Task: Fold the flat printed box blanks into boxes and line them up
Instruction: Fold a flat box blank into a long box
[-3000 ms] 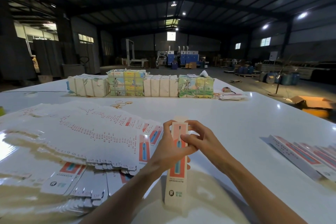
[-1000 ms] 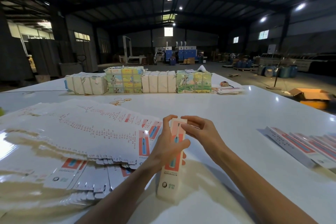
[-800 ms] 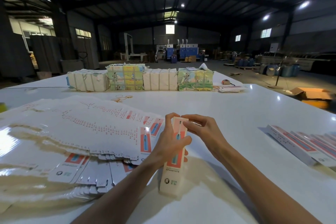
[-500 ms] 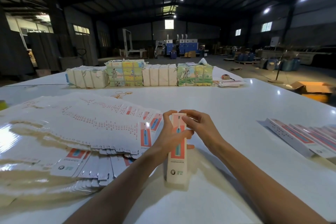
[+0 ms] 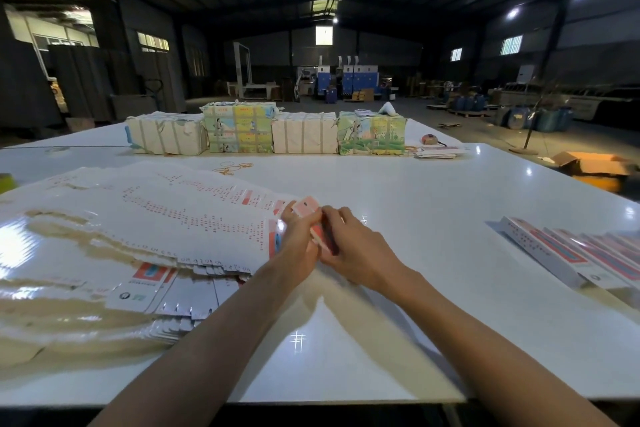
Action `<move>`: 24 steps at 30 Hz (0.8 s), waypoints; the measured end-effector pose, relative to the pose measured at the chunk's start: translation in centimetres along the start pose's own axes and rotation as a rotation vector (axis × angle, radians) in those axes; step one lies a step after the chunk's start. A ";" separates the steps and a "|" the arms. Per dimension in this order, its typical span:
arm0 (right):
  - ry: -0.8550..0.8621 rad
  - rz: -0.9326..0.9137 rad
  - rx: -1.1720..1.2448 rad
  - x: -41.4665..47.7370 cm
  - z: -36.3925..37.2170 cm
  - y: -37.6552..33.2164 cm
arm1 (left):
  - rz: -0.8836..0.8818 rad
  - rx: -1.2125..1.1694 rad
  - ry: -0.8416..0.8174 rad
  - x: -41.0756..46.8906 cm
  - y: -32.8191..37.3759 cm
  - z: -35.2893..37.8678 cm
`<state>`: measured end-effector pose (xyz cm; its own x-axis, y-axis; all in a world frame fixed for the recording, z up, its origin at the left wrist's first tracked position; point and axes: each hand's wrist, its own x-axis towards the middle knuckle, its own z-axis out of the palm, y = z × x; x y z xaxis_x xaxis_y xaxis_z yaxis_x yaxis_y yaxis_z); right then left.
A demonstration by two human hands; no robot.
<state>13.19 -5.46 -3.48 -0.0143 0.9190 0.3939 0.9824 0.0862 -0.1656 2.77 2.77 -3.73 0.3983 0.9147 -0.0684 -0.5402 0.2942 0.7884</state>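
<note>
Box (image 5: 306,207) sits between both hands, above the table (image 5: 433,204) and just right of the fanned blanks (image 5: 166,218). One pink end pokes up past the fingers; the rest is hidden or blurred, and I cannot tell whether it touches the surface. The left hand (image 5: 298,243) wraps it from the left, fingers curled round the body. The right hand (image 5: 358,248) closes on it from the right, fingers bent over the near face. Cannot tell whether the end flap is tucked home or how square the tube stands. Risks, as judged: the card is thin and the two grips bear in from opposite sides, so too much squeeze could dent a panel or crease it off the score line. A flap pushed in at a slant might buckle or spring back out, leaving an end that gapes once set down. The left forearm lies close over the edge of the blanks. They look glossy and loosely fanned, so a brush from the arm could slide some out of the pile. The finished row (image 5: 585,255) lies well apart on the right, so the reach is long, and a careless set-down could knock the nearest one askew. The table is shiny, so a nudged box would likely skid.
</note>
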 end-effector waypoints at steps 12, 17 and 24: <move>-0.008 0.396 -0.161 -3.5 -3.3 9.3 | 0.516 2.000 0.238 0.1 1.5 -3.9; 0.012 0.584 -0.387 -6.6 -4.5 16.9 | 0.335 2.276 0.427 0.7 2.0 -5.5; -0.080 0.651 -0.780 -9.0 -5.8 20.9 | 0.220 2.216 0.459 0.6 3.5 -6.2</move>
<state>34.98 -14.14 -5.20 0.5817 0.7238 0.3711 0.6511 -0.6878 0.3209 -3.45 6.10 -4.75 0.1513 0.9559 0.2516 0.9877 -0.1564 0.0003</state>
